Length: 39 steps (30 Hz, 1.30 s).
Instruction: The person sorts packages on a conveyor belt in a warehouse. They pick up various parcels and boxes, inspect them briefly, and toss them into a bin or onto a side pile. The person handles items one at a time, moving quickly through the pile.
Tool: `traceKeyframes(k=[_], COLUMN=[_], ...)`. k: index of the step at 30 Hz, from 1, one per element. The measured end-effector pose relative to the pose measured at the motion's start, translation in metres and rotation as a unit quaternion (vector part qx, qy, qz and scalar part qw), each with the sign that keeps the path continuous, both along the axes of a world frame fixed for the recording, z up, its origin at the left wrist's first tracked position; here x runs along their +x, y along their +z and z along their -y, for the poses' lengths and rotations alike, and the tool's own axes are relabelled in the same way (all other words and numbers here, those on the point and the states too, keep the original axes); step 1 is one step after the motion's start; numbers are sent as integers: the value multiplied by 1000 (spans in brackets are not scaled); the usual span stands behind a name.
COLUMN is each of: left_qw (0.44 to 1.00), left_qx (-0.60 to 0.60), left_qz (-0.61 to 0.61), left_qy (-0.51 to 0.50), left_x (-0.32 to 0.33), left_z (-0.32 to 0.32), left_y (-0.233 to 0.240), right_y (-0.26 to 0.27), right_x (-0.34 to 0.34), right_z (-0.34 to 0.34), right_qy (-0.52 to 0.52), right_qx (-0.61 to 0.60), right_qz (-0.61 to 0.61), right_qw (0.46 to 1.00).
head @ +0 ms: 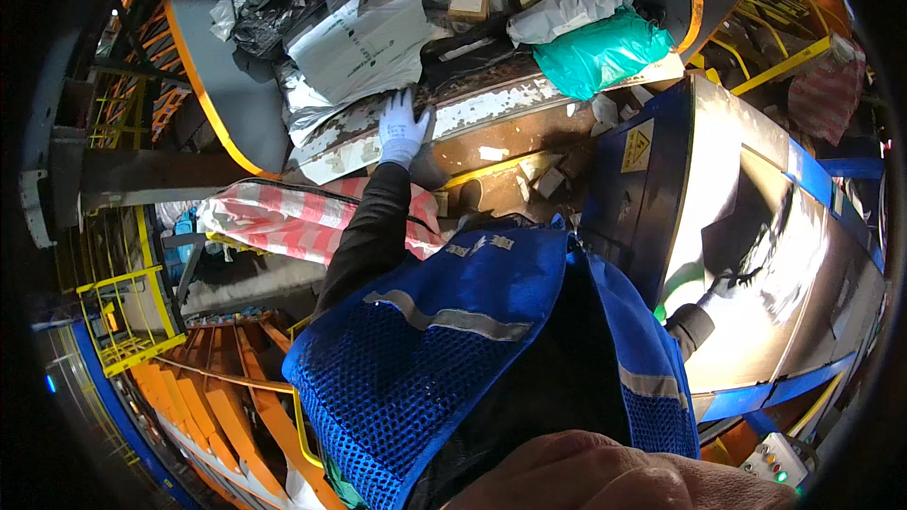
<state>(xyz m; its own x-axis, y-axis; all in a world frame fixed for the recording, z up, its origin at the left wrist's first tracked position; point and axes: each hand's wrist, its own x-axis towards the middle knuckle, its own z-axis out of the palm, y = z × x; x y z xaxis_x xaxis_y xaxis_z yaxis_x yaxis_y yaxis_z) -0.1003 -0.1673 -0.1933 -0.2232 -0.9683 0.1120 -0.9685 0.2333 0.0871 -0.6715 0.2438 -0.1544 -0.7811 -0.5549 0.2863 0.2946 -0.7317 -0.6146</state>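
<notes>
My left hand (402, 129), in a white work glove, reaches to the worn metal lip (496, 110) of a large chute. Its fingers are spread at the lower edge of a big white plastic mailer (361, 42). My right hand (733, 288), gloved too, is over the brightly lit top of a metal conveyor (723, 361), at a dark parcel or dark patch; glare hides its fingers and any hold. Grey and black plastic parcels, a green plastic parcel (602, 53) and small cardboard boxes (468, 6) are heaped in the chute.
A red-and-white striped woven sack (283, 216) lies below the chute, left of my sleeve. Paper scraps (549, 183) litter the brown floor. A blue panel with a warning sign (638, 145) stands at the right. Yellow railings (131, 319) and a button box (776, 460) are farther out.
</notes>
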Motion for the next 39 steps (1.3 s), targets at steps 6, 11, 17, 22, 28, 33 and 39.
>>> traceKeyframes(k=[6,11,17,22,28,33,39], left_qw=[992,993,995,994,975,970,903], left_qx=[-79,102,-25,-60,-44,26,120], left_qz=[77,59,-82,-80,-150,-162,-288], left_qy=[68,-11,46,-45,-160,-178,-296], left_x=[26,35,43,28,-16,-30,4], left_z=[36,81,90,22,-92,-150,-108], left_y=[10,-13,16,68,86,97,114], right_y=[-28,-24,28,22,21,12,40], right_x=[53,153,217,255,306,337,320], right_z=[32,116,187,214,265,300,305], right_qy=[-84,35,215,378,643,601,484], right_qx=[197,259,340,337,267,392,352], right_qz=[316,-4,51,163,0,-39,-22], right_qw=[924,965,914,847,717,696,801])
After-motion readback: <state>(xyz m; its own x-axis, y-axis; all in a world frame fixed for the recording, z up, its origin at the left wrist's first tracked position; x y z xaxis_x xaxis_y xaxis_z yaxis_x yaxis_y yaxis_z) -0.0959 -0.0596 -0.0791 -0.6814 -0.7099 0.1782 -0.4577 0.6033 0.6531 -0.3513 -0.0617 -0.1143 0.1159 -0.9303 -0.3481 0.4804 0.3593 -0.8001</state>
